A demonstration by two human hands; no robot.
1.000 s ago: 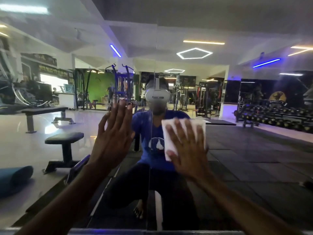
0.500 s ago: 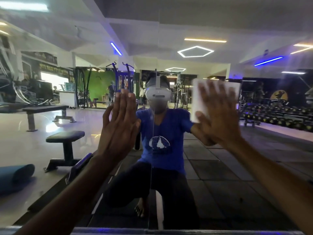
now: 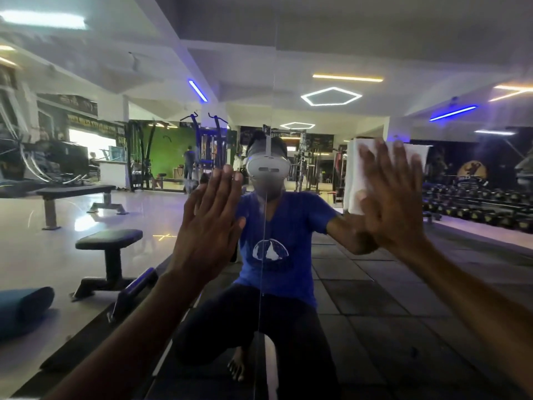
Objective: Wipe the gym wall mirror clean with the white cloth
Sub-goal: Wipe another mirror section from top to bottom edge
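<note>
right hand (image 3: 395,203): fingers spread flat, pressing folded white cloth (image 3: 356,180) onto large glass wall mirror (image 3: 375,298) for even wiping contact
left hand (image 3: 209,223): flat, fingers together on glass, likely bracing

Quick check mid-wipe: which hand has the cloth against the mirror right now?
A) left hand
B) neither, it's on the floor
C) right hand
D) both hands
C: the right hand presses the white cloth flat on the mirror; the left hand is bare.

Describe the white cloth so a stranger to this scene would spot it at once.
Start at the wall mirror that fills the view. On its right side the right hand presses flat against the glass, and the white cloth is under its spread fingers. It is the only plain white rectangle there.
</note>
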